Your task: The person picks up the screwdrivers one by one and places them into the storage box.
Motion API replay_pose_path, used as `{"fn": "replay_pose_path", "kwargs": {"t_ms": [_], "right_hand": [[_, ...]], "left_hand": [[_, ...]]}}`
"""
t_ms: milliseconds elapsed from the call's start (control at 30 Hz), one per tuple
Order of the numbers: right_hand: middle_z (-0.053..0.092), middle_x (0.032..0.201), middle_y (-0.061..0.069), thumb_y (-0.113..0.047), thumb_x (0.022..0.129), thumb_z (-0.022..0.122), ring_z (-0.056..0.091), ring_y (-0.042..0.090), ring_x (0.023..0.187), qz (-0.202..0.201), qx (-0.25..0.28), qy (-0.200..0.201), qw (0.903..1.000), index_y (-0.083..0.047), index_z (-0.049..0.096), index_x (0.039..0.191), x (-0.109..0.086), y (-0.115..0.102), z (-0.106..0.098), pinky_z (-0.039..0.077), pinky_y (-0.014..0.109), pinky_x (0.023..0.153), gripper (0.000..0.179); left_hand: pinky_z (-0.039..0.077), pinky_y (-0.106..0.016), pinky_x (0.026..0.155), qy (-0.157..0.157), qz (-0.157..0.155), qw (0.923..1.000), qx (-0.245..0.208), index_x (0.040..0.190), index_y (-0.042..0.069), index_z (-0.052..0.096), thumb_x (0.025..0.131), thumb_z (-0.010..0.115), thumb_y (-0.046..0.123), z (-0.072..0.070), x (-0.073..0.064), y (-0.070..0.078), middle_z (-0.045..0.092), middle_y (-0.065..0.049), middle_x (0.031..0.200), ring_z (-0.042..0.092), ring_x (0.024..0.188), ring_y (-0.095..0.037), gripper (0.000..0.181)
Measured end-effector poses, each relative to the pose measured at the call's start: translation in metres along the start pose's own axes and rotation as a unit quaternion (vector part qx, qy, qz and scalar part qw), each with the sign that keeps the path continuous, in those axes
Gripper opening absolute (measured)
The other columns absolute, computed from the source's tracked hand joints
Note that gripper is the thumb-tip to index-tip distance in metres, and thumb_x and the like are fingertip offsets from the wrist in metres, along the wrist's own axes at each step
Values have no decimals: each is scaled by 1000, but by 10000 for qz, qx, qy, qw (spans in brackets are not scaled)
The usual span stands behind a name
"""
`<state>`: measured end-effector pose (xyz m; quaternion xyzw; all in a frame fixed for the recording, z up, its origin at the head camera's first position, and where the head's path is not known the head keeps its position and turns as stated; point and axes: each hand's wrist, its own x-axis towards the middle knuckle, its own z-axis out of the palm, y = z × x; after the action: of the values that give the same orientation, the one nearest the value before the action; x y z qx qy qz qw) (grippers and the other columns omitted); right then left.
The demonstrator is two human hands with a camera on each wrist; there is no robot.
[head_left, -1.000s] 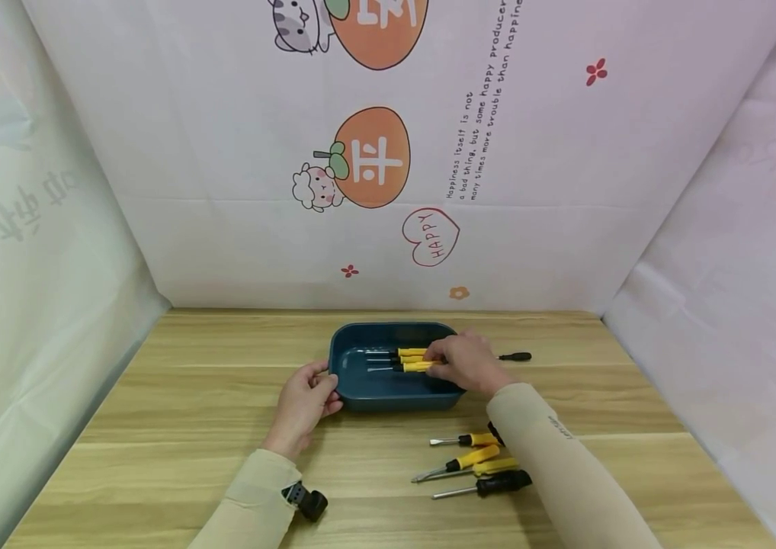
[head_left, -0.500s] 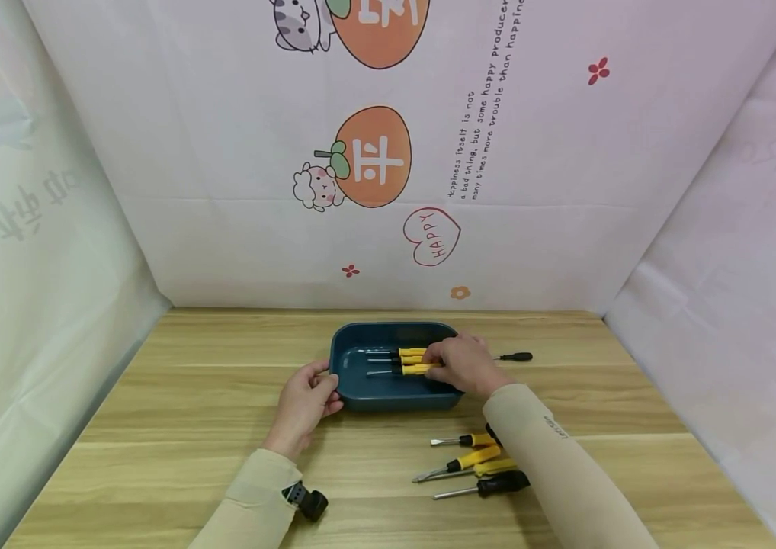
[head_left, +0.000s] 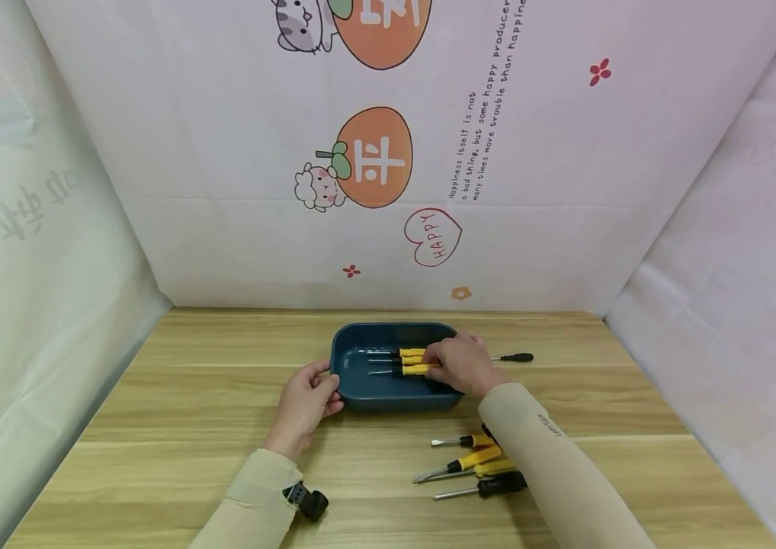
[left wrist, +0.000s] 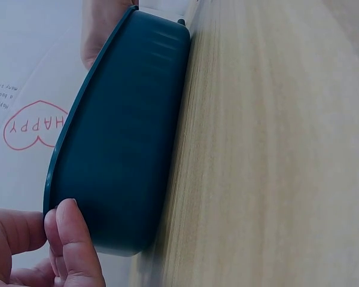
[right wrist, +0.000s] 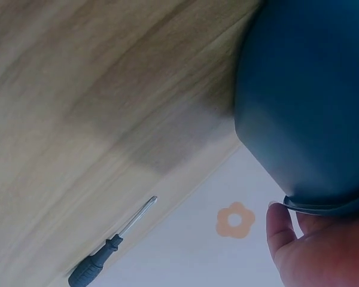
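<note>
A dark blue plastic bin (head_left: pixel 398 401) stands on the wooden table. My left hand (head_left: pixel 304 404) pinches its left rim, thumb on top and fingers underneath; the left wrist view shows the fingers (left wrist: pixel 75 239) against its outer wall. Inside lie three slim screwdrivers with yellow handles and black collars, shafts to the left. My right hand (head_left: pixel 466 364) reaches over the right rim, fingertips curled at the handle of the front yellow screwdriver (head_left: pixel 417 370), hiding the handle ends. In the right wrist view, other fingers (right wrist: pixel 279 226) hang outside the bin's rim.
In front of the bin lie a stubby yellow screwdriver (head_left: pixel 476 440), two crossed yellow screwdrivers (head_left: pixel 476 457) and a black-handled screwdriver (head_left: pixel 500 485), partly under the right forearm. A small black screwdriver (right wrist: pixel 97 263) lies right of the bin. White printed sheets wall in the table.
The right forearm has shifted slightly left, with its hand staying at the yellow handles. The left hand, the bin and the loose screwdrivers keep their places.
</note>
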<state>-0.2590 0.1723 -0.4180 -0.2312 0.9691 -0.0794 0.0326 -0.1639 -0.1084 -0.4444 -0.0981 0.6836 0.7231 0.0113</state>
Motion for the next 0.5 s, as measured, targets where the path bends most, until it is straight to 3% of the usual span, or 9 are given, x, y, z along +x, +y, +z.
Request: {"fn": "replay_pose_path", "kwargs": {"t_ms": [500], "right_hand": [[76, 103, -7, -31, 93, 81, 58, 28, 104, 2, -549, 61, 9985, -24, 78, 108, 3, -2, 3, 36, 62, 113, 17]], "left_hand": [[62, -23, 68, 57, -18, 10000, 20, 146, 0, 55, 105, 60, 8, 1, 2, -1, 56, -10, 100, 61, 80, -16, 42]]}}
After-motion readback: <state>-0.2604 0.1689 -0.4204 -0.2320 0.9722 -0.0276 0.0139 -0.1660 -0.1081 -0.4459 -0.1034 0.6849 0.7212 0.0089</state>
